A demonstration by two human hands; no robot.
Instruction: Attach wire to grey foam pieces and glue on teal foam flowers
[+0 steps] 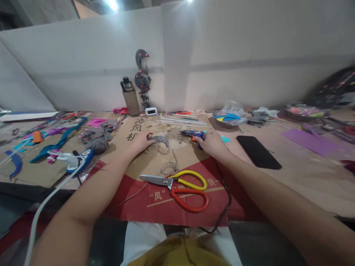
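Note:
My left hand [142, 143] pinches the left end of a grey felt crescent [161, 139] just above the cardboard. In my right hand [212, 143] is a blue glue gun [192, 132], its nozzle pointing left over a stained patch of the cardboard [149, 162]. The black cord of the glue gun runs down past the table edge. A loose coil of grey string [169, 168] lies below the crescent. Nearer to me rest open scissors [163, 180] with one yellow and one red handle.
A black phone [258, 151] lies right of my right hand. A bottle [131, 99] and a small white device [151, 111] stand at the back, near a hanging crescent ornament [142, 75]. At left are grey felt pieces [97, 136] and a power strip [80, 162].

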